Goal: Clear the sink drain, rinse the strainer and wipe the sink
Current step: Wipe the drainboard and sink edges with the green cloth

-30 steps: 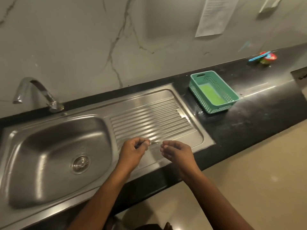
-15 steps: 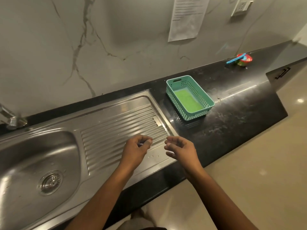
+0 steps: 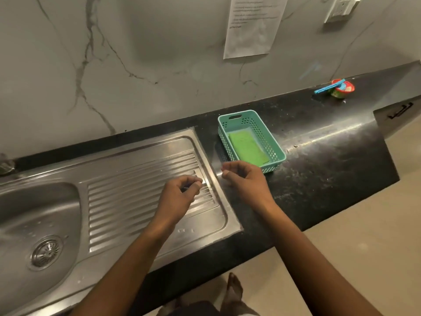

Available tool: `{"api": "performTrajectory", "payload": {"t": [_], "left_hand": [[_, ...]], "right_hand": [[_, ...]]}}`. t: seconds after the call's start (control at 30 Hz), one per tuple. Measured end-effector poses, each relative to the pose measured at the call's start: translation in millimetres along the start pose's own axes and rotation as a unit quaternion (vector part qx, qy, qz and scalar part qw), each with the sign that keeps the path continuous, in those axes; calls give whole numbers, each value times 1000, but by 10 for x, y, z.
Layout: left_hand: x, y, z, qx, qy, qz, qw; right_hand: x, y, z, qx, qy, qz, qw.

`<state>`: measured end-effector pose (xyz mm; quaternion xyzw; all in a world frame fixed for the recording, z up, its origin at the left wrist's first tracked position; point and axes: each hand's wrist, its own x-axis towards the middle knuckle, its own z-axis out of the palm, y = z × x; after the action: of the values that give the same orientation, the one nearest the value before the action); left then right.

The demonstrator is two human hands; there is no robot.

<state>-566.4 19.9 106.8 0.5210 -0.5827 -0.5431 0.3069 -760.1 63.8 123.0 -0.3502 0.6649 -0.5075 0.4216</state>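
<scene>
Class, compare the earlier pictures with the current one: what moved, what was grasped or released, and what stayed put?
Both hands drifted right along the drainboard: the left hand is now over its right end, the right hand beside the teal basket. Nothing visibly taken or let go. The strainer stays seated in the sink, the green pad in the basket.

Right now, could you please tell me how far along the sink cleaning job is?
Done: nothing that shows; the strainer sits in the drain of the sink.
In hand: the left hand hovers over the drainboard, its fingers pinched, on what I cannot tell; the right hand is by the teal basket holding a green cloth.
Left: clearing, rinsing, wiping.
</scene>
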Motion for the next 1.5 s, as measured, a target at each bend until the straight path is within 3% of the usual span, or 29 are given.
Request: {"api": "performTrajectory", "payload": {"t": [0.27, 0.43, 0.77, 0.87, 1.1, 1.33, 1.43, 1.5], "left_hand": [[3, -7, 516, -20, 74, -29, 997], [-96, -89, 667, -33, 114, -52, 992], [-206, -188, 565, -32, 172, -72, 982], [-179, -203, 531, -36, 182, -76, 980], [-58, -217, 497, -41, 168, -65, 983], [118, -168, 432, -48, 148, -55, 986], [158, -146, 381, -53, 144, -54, 987], [160, -153, 321, -54, 144, -55, 987]], "right_hand": [[1148, 12, -812, -205, 18, -56, 977], [1746, 214, -841, -419, -75, -42, 904], [2070, 502, -570, -578, -122, -55, 805], [2110, 468, -605, -550, -119, -65, 824], [2066, 150, -767, -411, -27, -59, 910], [1840, -265, -695, -325, 43, -120, 937], [1761, -437, -572, -149, -4, -27, 988], [1680, -538, -474, 22, -60, 88, 994]]}}
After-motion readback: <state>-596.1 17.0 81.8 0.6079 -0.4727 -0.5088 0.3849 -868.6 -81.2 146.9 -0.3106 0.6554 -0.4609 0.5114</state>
